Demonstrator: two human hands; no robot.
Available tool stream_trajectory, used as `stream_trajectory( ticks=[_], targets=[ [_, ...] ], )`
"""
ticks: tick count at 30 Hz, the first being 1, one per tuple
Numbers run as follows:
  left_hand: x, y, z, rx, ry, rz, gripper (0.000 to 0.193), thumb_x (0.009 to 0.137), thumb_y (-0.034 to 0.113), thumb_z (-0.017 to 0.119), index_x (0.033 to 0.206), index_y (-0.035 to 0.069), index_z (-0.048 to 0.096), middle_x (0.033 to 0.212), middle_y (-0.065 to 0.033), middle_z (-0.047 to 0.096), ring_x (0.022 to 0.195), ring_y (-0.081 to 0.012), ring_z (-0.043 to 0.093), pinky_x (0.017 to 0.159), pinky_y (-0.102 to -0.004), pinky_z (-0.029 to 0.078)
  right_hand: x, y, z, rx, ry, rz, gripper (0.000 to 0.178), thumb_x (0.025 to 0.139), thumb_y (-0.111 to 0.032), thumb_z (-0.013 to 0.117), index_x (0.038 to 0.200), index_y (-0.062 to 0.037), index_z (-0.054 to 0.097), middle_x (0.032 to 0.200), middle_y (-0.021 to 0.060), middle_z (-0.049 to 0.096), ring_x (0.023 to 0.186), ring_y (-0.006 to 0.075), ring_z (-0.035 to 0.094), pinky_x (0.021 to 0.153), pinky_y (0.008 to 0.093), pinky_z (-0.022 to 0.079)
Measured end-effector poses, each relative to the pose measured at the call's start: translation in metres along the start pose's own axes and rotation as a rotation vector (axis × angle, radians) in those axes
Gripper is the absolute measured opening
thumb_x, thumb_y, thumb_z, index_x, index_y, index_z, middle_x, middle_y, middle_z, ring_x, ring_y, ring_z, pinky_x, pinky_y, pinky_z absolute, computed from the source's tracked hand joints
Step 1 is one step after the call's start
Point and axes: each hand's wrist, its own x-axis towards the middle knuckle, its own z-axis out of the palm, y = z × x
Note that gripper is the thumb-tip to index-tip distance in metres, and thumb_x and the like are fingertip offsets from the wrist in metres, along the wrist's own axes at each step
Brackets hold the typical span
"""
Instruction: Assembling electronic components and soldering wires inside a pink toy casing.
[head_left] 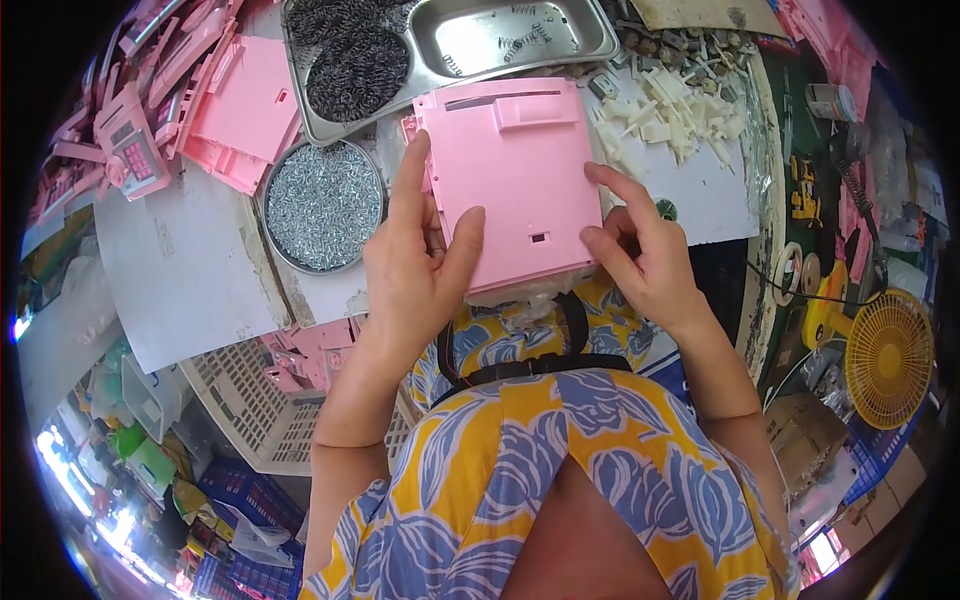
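Between my two hands is a square pink plastic panel (520, 190) with a raised block and a slot along its far edge and a small rectangular hole near the close edge. My left hand (415, 260) grips its left side, thumb lying on the face and index finger along the edge. At the right edge, my right hand (645, 250) holds it between thumb and fingers. The panel's underside is hidden. Left of it stands a round dish of small silver screws (322, 205). Beyond it lies a metal tray (450, 75) holding dark coiled springs (358, 75).
White plastic pieces (670, 115) are heaped at the far right. Pink housings, one with a keypad (135, 150), pile up at the left. Below the table edge, a white basket (235, 400) holds pink parts. A yellow fan (888, 360) stands at the right.
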Motion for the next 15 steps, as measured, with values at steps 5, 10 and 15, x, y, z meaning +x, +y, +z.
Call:
stream_trajectory(
  ticks=[5,10,15],
  targets=[
    [-0.005,-0.001,-0.002,0.120,0.007,0.016,0.077,0.091,0.016,0.073,0.154,-0.005,0.035,0.066,-0.0040,0.053,0.050,-0.0133,0.049,0.049,-0.0294,0.041,0.001,0.005,0.003,-0.060,-0.019,-0.043,0.062,0.095,-0.023,0.070,0.151,-0.0129,0.047,0.061,0.0103,0.056,0.053,0.0249,0.058,0.056,0.0332,0.045],
    [-0.013,-0.003,-0.006,0.114,0.030,-0.050,0.072,0.091,0.014,0.074,0.152,-0.005,0.039,0.062,-0.0026,0.050,0.051,-0.0131,0.049,0.050,-0.0289,0.041,0.019,0.002,-0.003,-0.211,-0.126,-0.198,0.069,0.092,-0.015,0.072,0.155,-0.0129,0.045,0.059,0.0093,0.053,0.050,0.0235,0.051,0.053,0.0324,0.042],
    [-0.037,-0.014,0.006,0.114,0.087,-0.065,0.060,0.091,0.012,0.074,0.144,-0.005,0.052,0.059,-0.0059,0.050,0.050,-0.0148,0.050,0.051,-0.0311,0.044,0.020,-0.012,-0.006,-0.518,-0.180,-0.221,0.068,0.092,-0.021,0.072,0.154,-0.0161,0.046,0.060,0.0129,0.058,0.053,0.0322,0.059,0.054,0.0397,0.047]
  ],
)
